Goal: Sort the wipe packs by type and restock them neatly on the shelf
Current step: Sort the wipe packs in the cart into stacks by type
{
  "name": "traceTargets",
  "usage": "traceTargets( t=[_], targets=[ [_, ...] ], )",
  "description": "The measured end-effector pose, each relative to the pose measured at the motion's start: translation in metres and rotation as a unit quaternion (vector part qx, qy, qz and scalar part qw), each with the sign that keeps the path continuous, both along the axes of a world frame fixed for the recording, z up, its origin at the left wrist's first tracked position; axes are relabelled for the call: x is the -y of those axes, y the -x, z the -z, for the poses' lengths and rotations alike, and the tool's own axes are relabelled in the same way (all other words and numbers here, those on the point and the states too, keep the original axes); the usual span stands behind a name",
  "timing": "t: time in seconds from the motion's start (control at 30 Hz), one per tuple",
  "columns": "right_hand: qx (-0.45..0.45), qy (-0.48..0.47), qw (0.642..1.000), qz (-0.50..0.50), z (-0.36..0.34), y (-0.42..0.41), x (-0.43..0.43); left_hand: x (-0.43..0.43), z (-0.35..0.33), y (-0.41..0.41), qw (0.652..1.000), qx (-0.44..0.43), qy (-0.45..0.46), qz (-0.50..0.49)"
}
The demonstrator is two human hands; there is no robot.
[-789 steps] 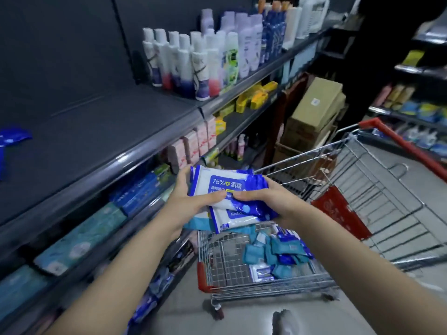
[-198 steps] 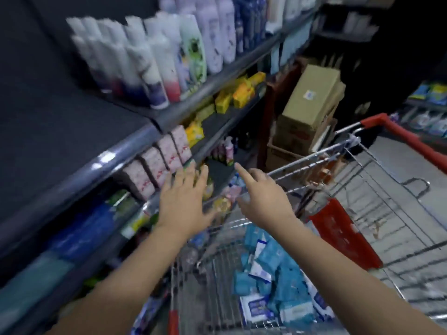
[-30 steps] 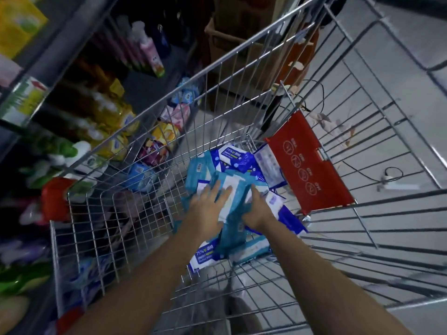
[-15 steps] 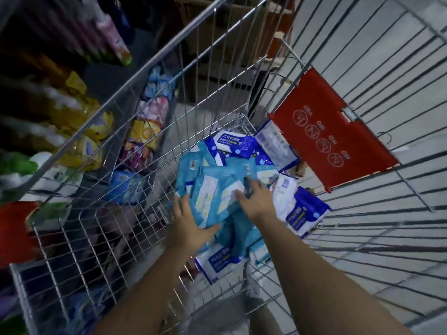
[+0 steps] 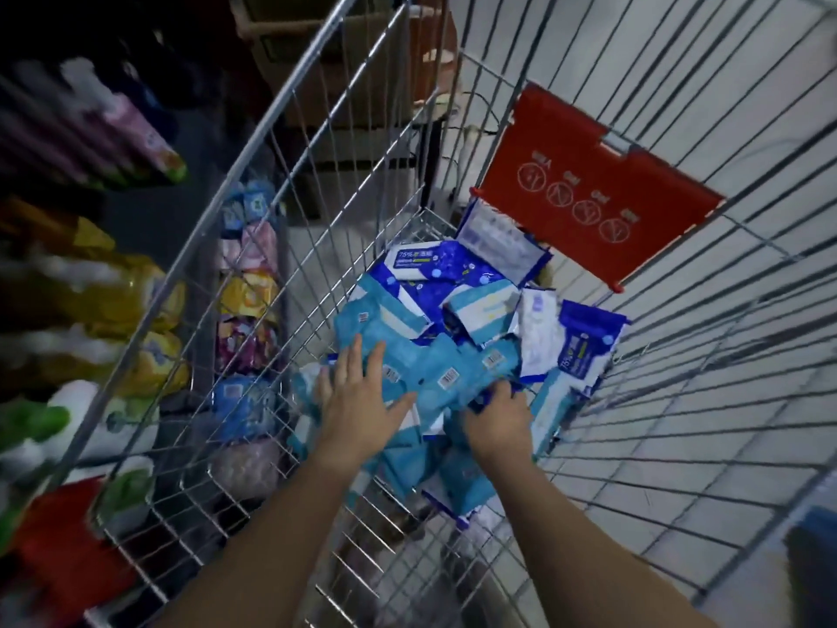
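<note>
A heap of wipe packs lies in the bottom of a wire shopping cart (image 5: pixel 253 142). Several light teal packs (image 5: pixel 407 355) with barcode stickers sit in the middle. Dark blue and white alcohol wipe packs (image 5: pixel 435 265) lie at the far end, and another (image 5: pixel 584 351) leans against the right wall. My left hand (image 5: pixel 358 401) rests flat with spread fingers on the teal packs. My right hand (image 5: pixel 493 414) curls its fingers round the edge of a teal pack; the fingertips are hidden under it.
A red plastic child-seat flap (image 5: pixel 593 188) hangs on the cart's far right wall. Through the left wire wall, low shelves (image 5: pixel 149 210) hold yellow, pink and green packaged goods. Cardboard boxes (image 5: pixel 326 74) stand beyond the cart. Pale tiled floor (image 5: pixel 679 446) lies to the right.
Both hands have shifted within the heap: the left now lies flat on top of the teal packs, the right has dug under a pack's edge. The teal packs now show their barcode sides.
</note>
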State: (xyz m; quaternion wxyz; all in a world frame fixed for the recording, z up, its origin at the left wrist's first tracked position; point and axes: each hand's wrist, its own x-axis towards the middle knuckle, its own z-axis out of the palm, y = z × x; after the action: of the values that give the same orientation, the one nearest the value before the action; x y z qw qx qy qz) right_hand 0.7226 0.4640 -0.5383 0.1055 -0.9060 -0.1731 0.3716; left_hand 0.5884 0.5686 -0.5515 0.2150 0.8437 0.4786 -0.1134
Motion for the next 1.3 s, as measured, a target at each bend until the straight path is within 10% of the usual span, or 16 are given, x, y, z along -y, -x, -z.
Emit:
traceTargets(
  t=[0.37,1.3],
  targets=[
    [-0.054,0.160,0.974,-0.153,0.004,-0.017,0.009,-0.024,-0.014,0.021,0.984,-0.094,-0.071,0.136],
    [0.011,0.188,0.907,-0.376,-0.001,-0.171,0.088,0.111,-0.011,-0.077,0.965,-0.079,-0.049,0.246]
  ],
)
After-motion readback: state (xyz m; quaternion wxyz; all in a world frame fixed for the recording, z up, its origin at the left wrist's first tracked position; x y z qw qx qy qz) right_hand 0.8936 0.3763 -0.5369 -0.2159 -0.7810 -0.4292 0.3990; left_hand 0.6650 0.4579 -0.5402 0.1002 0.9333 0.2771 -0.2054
